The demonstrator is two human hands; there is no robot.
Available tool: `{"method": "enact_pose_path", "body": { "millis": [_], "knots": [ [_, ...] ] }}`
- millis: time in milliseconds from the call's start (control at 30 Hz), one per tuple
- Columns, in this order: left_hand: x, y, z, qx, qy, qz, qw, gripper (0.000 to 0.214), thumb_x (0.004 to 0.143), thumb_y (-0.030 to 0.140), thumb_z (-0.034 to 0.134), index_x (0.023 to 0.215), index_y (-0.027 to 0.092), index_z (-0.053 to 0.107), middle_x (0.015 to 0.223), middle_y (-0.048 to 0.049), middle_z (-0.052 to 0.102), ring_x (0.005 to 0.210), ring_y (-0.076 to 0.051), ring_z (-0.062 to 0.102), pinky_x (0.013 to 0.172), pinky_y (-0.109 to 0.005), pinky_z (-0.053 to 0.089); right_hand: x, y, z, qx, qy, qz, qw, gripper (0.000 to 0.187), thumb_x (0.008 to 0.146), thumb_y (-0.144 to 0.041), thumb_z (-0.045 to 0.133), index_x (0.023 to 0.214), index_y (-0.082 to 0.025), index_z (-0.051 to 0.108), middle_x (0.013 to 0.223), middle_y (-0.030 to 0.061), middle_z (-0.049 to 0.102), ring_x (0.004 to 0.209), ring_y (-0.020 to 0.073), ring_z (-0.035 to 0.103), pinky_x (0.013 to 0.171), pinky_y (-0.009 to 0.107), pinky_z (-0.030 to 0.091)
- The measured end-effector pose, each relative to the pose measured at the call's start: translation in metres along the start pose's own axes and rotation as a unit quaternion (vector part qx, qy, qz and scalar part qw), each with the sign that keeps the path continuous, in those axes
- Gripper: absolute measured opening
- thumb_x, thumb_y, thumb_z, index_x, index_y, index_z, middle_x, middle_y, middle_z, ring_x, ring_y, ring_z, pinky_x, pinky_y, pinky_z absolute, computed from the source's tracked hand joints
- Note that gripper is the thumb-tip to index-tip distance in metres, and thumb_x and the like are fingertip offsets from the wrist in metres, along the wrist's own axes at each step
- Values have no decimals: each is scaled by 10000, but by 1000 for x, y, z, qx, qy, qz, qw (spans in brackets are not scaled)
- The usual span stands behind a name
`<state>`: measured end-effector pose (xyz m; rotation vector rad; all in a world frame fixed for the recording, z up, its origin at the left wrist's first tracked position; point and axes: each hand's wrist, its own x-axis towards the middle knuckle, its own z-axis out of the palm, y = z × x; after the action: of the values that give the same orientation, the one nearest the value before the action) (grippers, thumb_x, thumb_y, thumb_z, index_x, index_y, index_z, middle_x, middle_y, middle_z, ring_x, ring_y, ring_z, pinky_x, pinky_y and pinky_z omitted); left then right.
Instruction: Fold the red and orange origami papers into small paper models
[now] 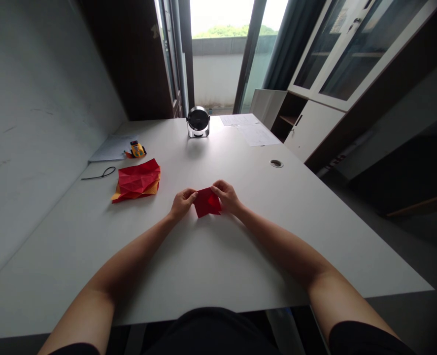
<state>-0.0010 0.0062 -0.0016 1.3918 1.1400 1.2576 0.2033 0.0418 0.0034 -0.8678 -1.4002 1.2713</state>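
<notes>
A small folded piece of red paper (206,202) is held up over the middle of the white table, its lower edge uneven. My left hand (183,202) pinches its upper left corner between thumb and fingers. At the upper right corner my right hand (226,195) grips it the same way. Further left lies a stack of creased red and orange paper sheets (139,180), apart from both hands.
On the white table (211,266) a round black device on a stand (198,121) sits at the back. Left are a yellow toy-like object (137,149), a black cable tie (105,172) and papers (111,148). More papers (257,134) and a cable hole (276,163) are right.
</notes>
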Motion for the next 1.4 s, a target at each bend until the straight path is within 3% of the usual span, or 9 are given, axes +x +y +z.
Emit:
{"method": "enact_pose_path", "body": {
  "millis": [167, 367, 700, 867, 1033, 1100, 1267, 1400],
  "knots": [
    [3, -1, -3, 25, 42, 20, 999, 266, 822, 433, 706, 844, 170, 736, 777, -36, 663, 729, -152, 563, 665, -257, 444, -1, 0, -1, 28, -11, 13, 999, 378, 804, -564, 701, 850, -205, 591, 732, -10, 617, 654, 136, 565, 607, 269, 471],
    [9, -6, -8, -68, 107, -9, 992, 296, 802, 462, 722, 872, 175, 699, 642, 18, 556, 565, -102, 459, 539, -236, 360, -2, -3, -1, 37, -54, 27, 997, 447, 800, -601, 699, 998, -209, 617, 864, 32, 690, 756, 164, 630, 680, 296, 521],
    [11, -8, -11, -100, 123, -19, 987, 343, 785, 477, 739, 895, 161, 663, 629, 21, 560, 544, -92, 497, 523, -227, 376, -2, -8, 0, 68, -118, 14, 991, 635, 763, -603, 737, 1262, -248, 570, 1075, 83, 684, 934, 215, 635, 763, 335, 551],
    [10, -7, -9, -96, 104, -19, 990, 330, 785, 462, 739, 888, 156, 672, 661, 5, 590, 567, -99, 522, 544, -234, 406, 0, 0, 0, 50, -77, 14, 996, 528, 745, -569, 767, 1120, -214, 657, 929, 55, 696, 814, 189, 617, 751, 333, 522],
    [8, -6, -5, -52, 58, 3, 997, 319, 801, 469, 730, 891, 165, 695, 570, 48, 484, 501, -85, 427, 492, -225, 328, 3, 4, -2, 58, -39, 21, 997, 487, 744, -613, 739, 988, -193, 720, 936, 57, 726, 856, 204, 633, 777, 332, 503],
    [6, -5, -3, -49, 42, 8, 998, 326, 802, 477, 735, 894, 168, 687, 588, 41, 509, 514, -90, 456, 505, -225, 357, 3, 4, -3, 52, -44, 27, 997, 480, 745, -613, 735, 966, -187, 727, 926, 56, 729, 850, 202, 633, 774, 324, 497],
    [3, 0, -2, -60, 13, 1, 998, 384, 816, 494, 720, 996, 159, 670, 816, -51, 691, 703, -158, 660, 654, -265, 491, 0, 1, 0, 22, -67, 44, 997, 450, 760, -594, 722, 944, -183, 726, 881, 42, 720, 810, 195, 629, 758, 312, 487],
    [2, 3, -2, -112, -13, -16, 994, 482, 873, 562, 614, 1116, 148, 653, 987, -111, 720, 828, -220, 717, 735, -326, 538, 0, -4, 2, -18, -62, 11, 998, 391, 792, -558, 701, 935, -194, 715, 956, 52, 699, 871, 201, 619, 790, 320, 490]
  ]
}}
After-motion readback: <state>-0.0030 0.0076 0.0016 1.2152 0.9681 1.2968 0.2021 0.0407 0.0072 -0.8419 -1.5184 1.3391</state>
